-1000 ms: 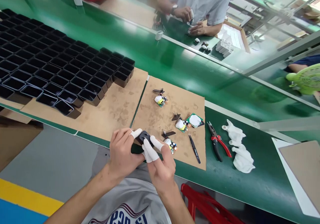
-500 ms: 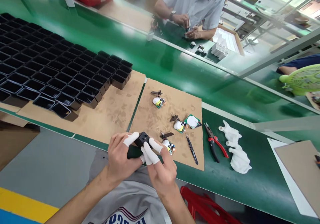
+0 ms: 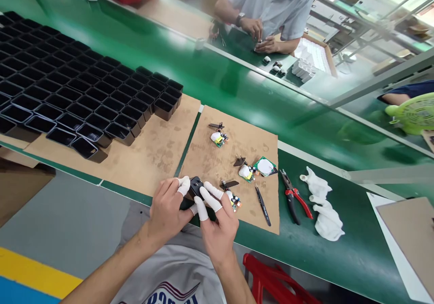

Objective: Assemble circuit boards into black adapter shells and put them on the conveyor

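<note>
A small black plastic housing with slots in its top face is held over the table's front edge. My left hand, with white finger cots, grips it from the left side. From the right, the cot-covered fingers of my right hand press on its top and side. Just right of the housing lies a circuit board with a dark metal plate, partly hidden by my right fingers. Farther off are another circuit board, a board with a white pad and a third circuit board.
Black tweezers lie on the cardboard sheet. Red-handled pliers and crumpled white pieces are to the right. Rows of black cases fill the left. A co-worker's hands work across the partition; a red stool stands below.
My right fingers have shifted on the housing, with two now higher along its right side. My left fingers have moved slightly round its edge. The view has shifted a little.
</note>
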`<action>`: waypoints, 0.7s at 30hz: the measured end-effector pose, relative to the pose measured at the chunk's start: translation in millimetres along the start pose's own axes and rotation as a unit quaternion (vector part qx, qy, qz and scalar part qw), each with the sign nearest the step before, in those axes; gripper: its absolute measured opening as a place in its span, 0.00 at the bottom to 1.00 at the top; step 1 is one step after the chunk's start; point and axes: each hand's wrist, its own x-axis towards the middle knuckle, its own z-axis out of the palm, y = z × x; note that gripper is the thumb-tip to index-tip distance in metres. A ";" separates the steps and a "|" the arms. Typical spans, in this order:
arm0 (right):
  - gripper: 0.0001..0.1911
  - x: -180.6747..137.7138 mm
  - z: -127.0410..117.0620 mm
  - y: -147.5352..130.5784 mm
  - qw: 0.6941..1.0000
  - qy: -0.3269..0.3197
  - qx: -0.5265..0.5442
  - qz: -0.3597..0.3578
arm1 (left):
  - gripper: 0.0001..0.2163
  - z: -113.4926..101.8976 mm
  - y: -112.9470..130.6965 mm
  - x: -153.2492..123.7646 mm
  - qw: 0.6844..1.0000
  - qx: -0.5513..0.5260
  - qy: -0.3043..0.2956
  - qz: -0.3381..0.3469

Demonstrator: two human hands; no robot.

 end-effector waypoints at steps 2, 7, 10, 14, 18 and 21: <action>0.21 4.6 -2.2 -5.8 0.999 -0.005 0.017 0.045 | 0.12 0.2 -0.7 0.2 1.000 0.003 0.007 0.012; 0.15 7.0 -2.3 -14.1 0.992 0.002 0.035 0.120 | 0.12 1.6 -2.8 -0.2 1.000 -0.004 0.023 0.021; 0.13 5.5 -0.6 -16.7 0.992 0.009 0.032 0.124 | 0.12 1.6 -3.3 0.3 0.999 -0.013 0.023 0.022; 0.12 5.2 1.9 -19.6 0.986 0.017 0.048 0.159 | 0.15 0.6 -2.2 1.0 0.999 -0.023 0.019 0.018; 0.14 7.7 4.4 -23.3 0.981 0.016 0.070 0.182 | 0.22 -0.8 -0.3 0.1 0.999 -0.030 0.015 -0.014; 0.14 9.7 4.8 -24.7 0.984 0.013 0.052 0.171 | 0.22 -1.0 -0.5 -1.3 1.000 -0.027 0.004 -0.015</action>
